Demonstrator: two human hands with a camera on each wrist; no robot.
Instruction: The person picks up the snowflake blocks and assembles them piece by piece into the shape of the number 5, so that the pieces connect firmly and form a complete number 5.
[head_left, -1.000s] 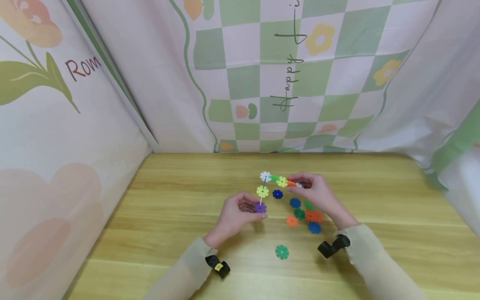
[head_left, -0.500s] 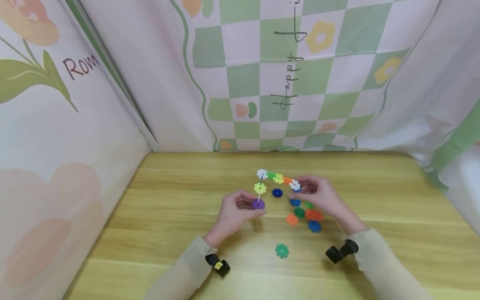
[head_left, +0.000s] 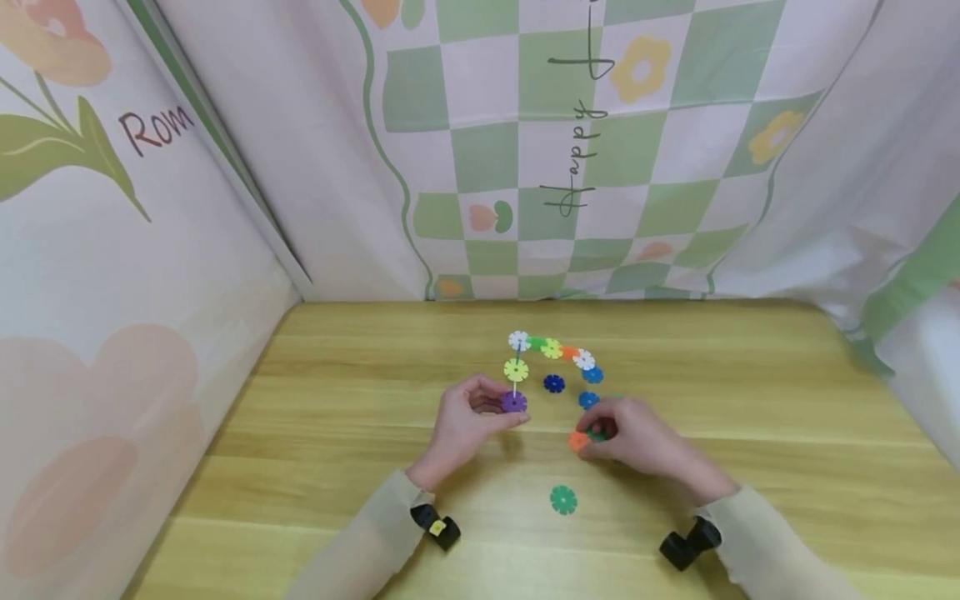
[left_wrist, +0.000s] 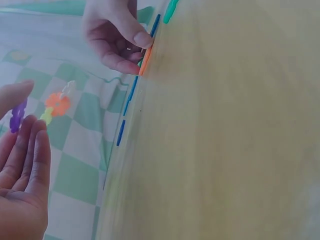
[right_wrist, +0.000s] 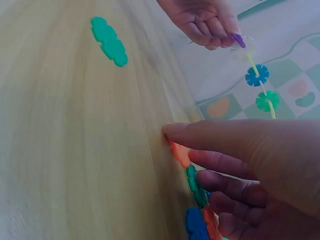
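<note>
My left hand (head_left: 465, 425) pinches a purple flower-shaped plastic disc (head_left: 513, 402) between thumb and fingers. That disc is the near end of a bent chain of notched snowflake discs (head_left: 516, 370), held up above the table. White, yellow, green and orange pieces make up the chain, with a blue disc (head_left: 592, 375) by its far white end. Low at the table, my right hand (head_left: 637, 433) pinches a loose orange disc (head_left: 577, 440) by its edges. Beneath its curled fingers lie a dark green disc (right_wrist: 195, 185), a blue disc (right_wrist: 196, 225) and another orange piece (right_wrist: 211, 222).
One green disc (head_left: 563, 500) lies nearer the table's front. A dark blue disc (head_left: 553, 383) and a lighter blue disc (head_left: 588, 401) lie on the wooden table (head_left: 360, 358) between the chain and my right hand. A patterned curtain (head_left: 555, 167) hangs behind.
My right hand has let go of the chain's far end, come down toward me and taken hold of the loose orange disc. The left hand still holds the purple disc; the chain has shifted slightly left.
</note>
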